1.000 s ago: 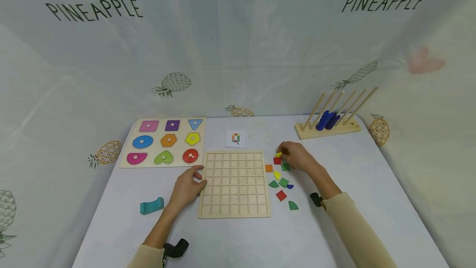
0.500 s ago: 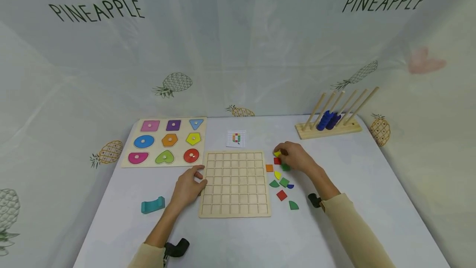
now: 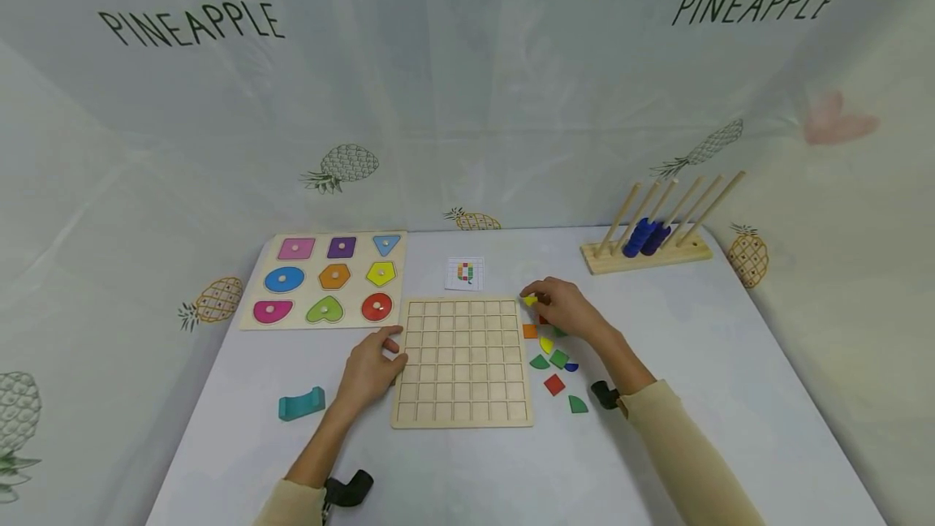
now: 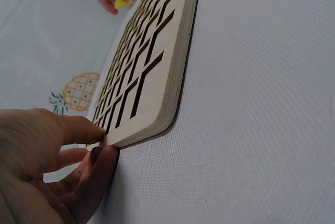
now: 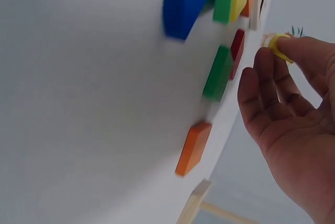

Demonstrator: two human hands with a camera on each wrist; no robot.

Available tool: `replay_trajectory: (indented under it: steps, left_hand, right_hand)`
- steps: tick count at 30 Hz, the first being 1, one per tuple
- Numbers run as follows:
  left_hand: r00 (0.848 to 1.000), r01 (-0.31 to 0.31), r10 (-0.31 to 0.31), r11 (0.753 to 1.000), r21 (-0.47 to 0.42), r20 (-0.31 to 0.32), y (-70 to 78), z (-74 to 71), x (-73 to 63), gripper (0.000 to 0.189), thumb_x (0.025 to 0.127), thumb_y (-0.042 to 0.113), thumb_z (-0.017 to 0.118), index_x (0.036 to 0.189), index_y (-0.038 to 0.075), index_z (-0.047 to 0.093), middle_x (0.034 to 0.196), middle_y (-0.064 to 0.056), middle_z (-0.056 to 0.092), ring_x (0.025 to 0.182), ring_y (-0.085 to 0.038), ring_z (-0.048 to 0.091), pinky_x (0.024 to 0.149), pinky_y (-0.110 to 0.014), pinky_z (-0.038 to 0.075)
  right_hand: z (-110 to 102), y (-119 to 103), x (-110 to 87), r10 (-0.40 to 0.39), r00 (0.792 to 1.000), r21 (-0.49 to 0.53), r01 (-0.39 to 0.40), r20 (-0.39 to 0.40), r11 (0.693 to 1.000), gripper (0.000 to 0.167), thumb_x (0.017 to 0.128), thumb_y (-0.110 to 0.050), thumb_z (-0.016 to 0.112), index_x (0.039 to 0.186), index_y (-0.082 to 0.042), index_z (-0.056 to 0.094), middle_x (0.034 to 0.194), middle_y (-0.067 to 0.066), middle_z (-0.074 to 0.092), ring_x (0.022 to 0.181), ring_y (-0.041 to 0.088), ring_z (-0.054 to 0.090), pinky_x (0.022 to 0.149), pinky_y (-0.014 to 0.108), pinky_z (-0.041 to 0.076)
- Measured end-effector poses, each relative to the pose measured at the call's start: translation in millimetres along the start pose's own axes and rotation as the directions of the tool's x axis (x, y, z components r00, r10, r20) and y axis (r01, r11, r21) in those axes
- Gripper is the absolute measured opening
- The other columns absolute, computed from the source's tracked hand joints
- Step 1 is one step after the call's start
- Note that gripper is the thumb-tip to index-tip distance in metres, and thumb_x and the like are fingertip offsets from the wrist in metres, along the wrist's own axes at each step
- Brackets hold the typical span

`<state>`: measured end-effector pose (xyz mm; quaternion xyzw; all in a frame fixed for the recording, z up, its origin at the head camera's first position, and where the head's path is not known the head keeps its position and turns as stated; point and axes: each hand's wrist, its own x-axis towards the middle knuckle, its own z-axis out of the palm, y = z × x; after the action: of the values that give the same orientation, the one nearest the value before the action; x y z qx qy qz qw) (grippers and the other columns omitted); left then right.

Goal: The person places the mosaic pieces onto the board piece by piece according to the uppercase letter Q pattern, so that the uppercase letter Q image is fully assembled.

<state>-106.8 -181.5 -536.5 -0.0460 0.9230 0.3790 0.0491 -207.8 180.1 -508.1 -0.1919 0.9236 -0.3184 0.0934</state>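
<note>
My right hand (image 3: 566, 307) pinches a yellow piece (image 3: 529, 299) between thumb and fingertips, just off the top right corner of a wooden grid board (image 3: 463, 364). The right wrist view also shows this yellow piece (image 5: 280, 47) at the fingertips. My left hand (image 3: 370, 368) holds the board's left edge; close up, its thumb and fingertips (image 4: 99, 134) grip that edge. Right of the board lie loose flat pieces: an orange square (image 3: 530, 331), a yellow quarter piece (image 3: 546, 345), a red square (image 3: 554, 384), several green ones and a blue one (image 3: 572, 367). The right hand partly hides some pieces.
A card with a coloured pattern (image 3: 464, 273) lies behind the board. Back left is a shape puzzle (image 3: 248, 320) with knobbed pieces; back right, a peg stand (image 3: 650, 260) with blue beads. A teal block (image 3: 302, 404) lies left of my left hand.
My right hand has lifted the yellow piece from beside the red square and carried it left toward the board's top right corner. The left hand stays at the board's left edge.
</note>
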Motion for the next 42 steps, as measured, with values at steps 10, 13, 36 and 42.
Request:
replay_trajectory:
  steps: [10, 13, 36, 42]
  left_hand:
    - [1.000, -0.009, 0.009, 1.000, 0.002, -0.002, 0.0, 1.0, -0.6, 0.051, 0.087, 0.015, 0.076, 0.136, 0.009, 0.060, 0.096, -0.007, 0.061, 0.064, -0.012, 0.059, 0.055, -0.028, 0.048]
    - [1.000, -0.024, 0.024, 0.999, 0.023, 0.000, 0.1, 0.8, -0.4, 0.050, 0.087, 0.015, 0.074, 0.136, 0.012, 0.061, 0.095, -0.005, 0.060, 0.066, -0.013, 0.058, 0.057, -0.029, 0.047]
    - [0.999, -0.034, 0.034, 0.996, 0.084, -0.003, -0.6, 1.4, 1.1, 0.054, 0.087, 0.015, 0.073, 0.139, 0.013, 0.060, 0.091, -0.004, 0.057, 0.068, -0.016, 0.051, 0.058, -0.031, 0.041]
    - [0.999, -0.031, 0.032, 0.997, 0.074, -0.003, 1.2, 1.2, 1.2, 0.054, 0.087, 0.015, 0.072, 0.139, 0.013, 0.060, 0.092, -0.004, 0.057, 0.068, -0.016, 0.051, 0.059, -0.031, 0.041]
  right_hand:
    - [13.3, -17.1, 10.4, 0.008, 0.999, 0.098, -0.011, 0.036, 0.995, 0.021, 0.095, -0.016, 0.066, 0.116, -0.013, 0.070, 0.104, 0.003, 0.067, 0.090, 0.020, 0.062, 0.080, 0.036, 0.053]
    - [17.3, -23.0, 14.6, -0.006, 0.999, 0.118, 0.001, 0.038, 0.993, 0.019, 0.096, -0.019, 0.067, 0.114, -0.014, 0.070, 0.102, 0.002, 0.068, 0.089, 0.018, 0.063, 0.079, 0.035, 0.053]
    - [40.4, -50.4, 24.1, -0.056, 0.994, 0.220, 0.035, 0.090, 0.975, 0.015, 0.096, -0.020, 0.068, 0.110, -0.015, 0.069, 0.090, -0.004, 0.074, 0.078, 0.015, 0.068, 0.072, 0.033, 0.050]
    - [47.2, -52.9, 29.1, -0.063, 0.993, 0.240, 0.036, 0.103, 0.970, 0.011, 0.096, -0.019, 0.067, 0.107, -0.016, 0.069, 0.089, -0.005, 0.075, 0.077, 0.012, 0.070, 0.071, 0.030, 0.050]
